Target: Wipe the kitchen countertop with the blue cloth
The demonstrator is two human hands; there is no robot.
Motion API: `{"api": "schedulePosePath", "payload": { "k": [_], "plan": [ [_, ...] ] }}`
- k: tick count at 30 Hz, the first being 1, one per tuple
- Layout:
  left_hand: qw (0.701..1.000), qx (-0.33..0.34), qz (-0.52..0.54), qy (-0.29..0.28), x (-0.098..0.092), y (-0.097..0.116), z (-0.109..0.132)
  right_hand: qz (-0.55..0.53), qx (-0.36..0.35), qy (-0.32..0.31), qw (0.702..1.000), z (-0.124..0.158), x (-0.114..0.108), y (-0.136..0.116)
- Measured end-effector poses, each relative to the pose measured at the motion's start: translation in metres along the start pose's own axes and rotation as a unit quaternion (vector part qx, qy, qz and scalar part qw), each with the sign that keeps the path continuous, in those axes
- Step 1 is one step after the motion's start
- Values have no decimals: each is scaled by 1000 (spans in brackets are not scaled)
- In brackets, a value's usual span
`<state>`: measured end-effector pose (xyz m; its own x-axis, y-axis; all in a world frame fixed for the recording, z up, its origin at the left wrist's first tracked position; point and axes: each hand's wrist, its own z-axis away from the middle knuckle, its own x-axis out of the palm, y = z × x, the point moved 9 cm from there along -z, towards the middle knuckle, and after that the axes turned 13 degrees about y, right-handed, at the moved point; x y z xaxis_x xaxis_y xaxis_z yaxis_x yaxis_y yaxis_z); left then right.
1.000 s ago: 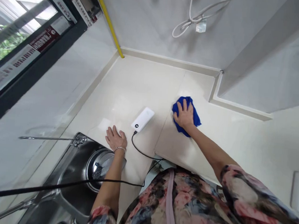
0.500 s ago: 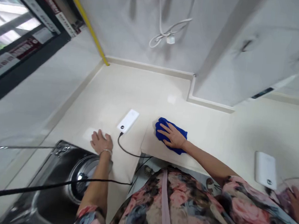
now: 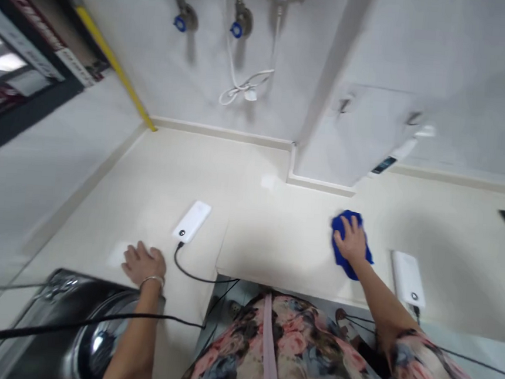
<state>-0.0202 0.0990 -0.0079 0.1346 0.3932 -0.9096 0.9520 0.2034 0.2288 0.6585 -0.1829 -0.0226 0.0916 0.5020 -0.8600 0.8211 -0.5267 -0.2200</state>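
My right hand [image 3: 351,240] presses down on a crumpled blue microfibre cloth [image 3: 342,257] on the cream countertop [image 3: 273,256], with its fingers spread over the cloth. A white power bank [image 3: 407,280] lies just right of that hand. My left hand [image 3: 143,264], wearing a thin bangle, rests flat and holds nothing. It is near the sink's edge, below and left of another white power bank [image 3: 191,221]. A black cable [image 3: 192,275] runs from this power bank over the counter's edge.
A stainless steel sink [image 3: 60,308] lies at the lower left, with a long black cable [image 3: 68,327] across it. Blue-handled wall valves [image 3: 181,23] and a looped white cord [image 3: 243,89] are above the counter's back edge. A wall pillar [image 3: 324,119] juts out behind.
My right hand and the blue cloth have slid rightward along the counter, closer to the right power bank. My left hand stays in place. The view has tilted toward the wall.
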Motion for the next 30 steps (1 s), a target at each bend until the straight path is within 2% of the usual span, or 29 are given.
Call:
{"api": "schedulePosePath", "payload": {
  "k": [2,4,6,8,12,15,19,22,26,30],
  "plan": [
    [1000,-25,5,5,-6,2,2,34,77,23,996,-12,8,13],
    [999,-37,7,2,-6,2,3,59,153,26,986,-23,19,14],
    [999,-44,5,-3,-6,0,3,68,201,10,977,-35,32,2],
    [999,-46,3,-4,-5,-2,3,62,202,-11,977,-49,47,-24],
    [999,-50,5,-8,-2,-6,4,42,133,-25,990,-75,74,-99],
    [998,-56,7,-9,0,-10,5,22,78,-22,997,-84,88,-160],
    [998,-57,6,-4,1,-12,4,-39,-16,-44,998,-83,104,-236],
    [998,-56,5,0,0,-12,4,-95,-115,-83,985,-71,109,-285],
    [999,-54,1,-1,0,-12,4,-156,-220,-98,958,-42,97,-326],
    [999,-54,5,3,1,-13,4,-179,-268,-116,939,-1,73,-333]
  ]
}}
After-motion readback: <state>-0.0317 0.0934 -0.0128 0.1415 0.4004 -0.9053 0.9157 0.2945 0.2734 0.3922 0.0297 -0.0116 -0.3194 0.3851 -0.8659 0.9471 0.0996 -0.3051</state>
